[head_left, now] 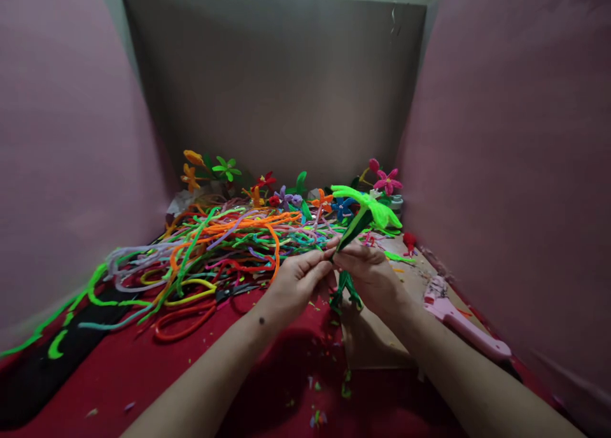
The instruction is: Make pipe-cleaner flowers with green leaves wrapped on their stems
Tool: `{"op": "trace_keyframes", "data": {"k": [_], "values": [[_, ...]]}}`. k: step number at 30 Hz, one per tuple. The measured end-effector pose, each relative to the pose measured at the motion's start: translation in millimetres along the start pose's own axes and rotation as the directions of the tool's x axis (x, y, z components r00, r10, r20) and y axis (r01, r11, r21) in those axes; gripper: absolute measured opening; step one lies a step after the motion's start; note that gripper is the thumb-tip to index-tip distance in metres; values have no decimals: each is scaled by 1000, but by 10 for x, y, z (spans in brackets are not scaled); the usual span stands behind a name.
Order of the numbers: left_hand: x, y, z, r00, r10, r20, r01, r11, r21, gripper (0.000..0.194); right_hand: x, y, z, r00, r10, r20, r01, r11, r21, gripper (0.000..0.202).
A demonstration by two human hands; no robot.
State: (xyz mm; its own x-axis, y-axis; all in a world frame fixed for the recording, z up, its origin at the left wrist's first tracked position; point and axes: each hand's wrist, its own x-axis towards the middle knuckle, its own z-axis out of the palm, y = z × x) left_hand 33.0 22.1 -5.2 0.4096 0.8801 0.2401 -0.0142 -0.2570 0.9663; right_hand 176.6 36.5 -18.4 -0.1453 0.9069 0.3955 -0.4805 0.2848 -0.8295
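Note:
Between my two hands a pipe-cleaner flower (377,210) is held, tilted up to the right. Its petals are bright green, with a dark green part below them. My left hand (305,274) is closed, thumb and fingers pinching at the lower end of the flower. Fingers of my right hand (365,266) wrap round the dark green part just beneath the bloom. Dark green pipe-cleaner ends (344,293) hang below, between the hands. The fingertips partly hide where the grip lies.
A heap of coloured pipe cleaners (229,234) lies at left and centre. Scissors (191,301) with red and yellow handles rest before it. Several finished flowers (281,197) stand behind. A pink glue gun (465,326) lies on cardboard (377,346) at right. Pink walls flank the red cloth (191,387).

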Motion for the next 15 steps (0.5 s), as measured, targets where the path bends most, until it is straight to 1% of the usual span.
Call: {"op": "trace_keyframes", "data": {"k": [1,2,3,4,5,7,9,11,15], "values": [[1,-17,24,994,67,-91,-57,992,112,18,0,10,11,999,-35,-37,34,999,-30,10],[1,-39,45,980,125,-156,-93,976,198,14,-2,17,23,996,-64,-66,60,996,-65,10],[2,-61,61,969,167,-183,-118,961,252,13,-6,23,36,993,-85,-88,76,992,-97,9],[4,-78,71,964,182,-195,-126,955,270,12,-10,27,47,990,-93,-102,80,989,-127,7],[7,-86,73,966,173,-193,-122,960,252,14,-14,30,54,990,-89,-109,72,986,-151,5],[14,-75,60,982,96,-164,-73,988,138,19,-20,33,53,994,-40,-97,24,985,-169,3],[23,-43,30,992,-4,-127,3,1000,-9,19,-19,33,32,998,25,-59,-33,988,-151,7],[32,-23,-4,994,-73,-76,62,989,-132,19,-11,27,0,997,83,-2,-83,990,-118,14],[38,-67,-39,989,-133,69,149,928,-342,20,1,-12,-39,977,192,94,-186,980,-77,20]]}}
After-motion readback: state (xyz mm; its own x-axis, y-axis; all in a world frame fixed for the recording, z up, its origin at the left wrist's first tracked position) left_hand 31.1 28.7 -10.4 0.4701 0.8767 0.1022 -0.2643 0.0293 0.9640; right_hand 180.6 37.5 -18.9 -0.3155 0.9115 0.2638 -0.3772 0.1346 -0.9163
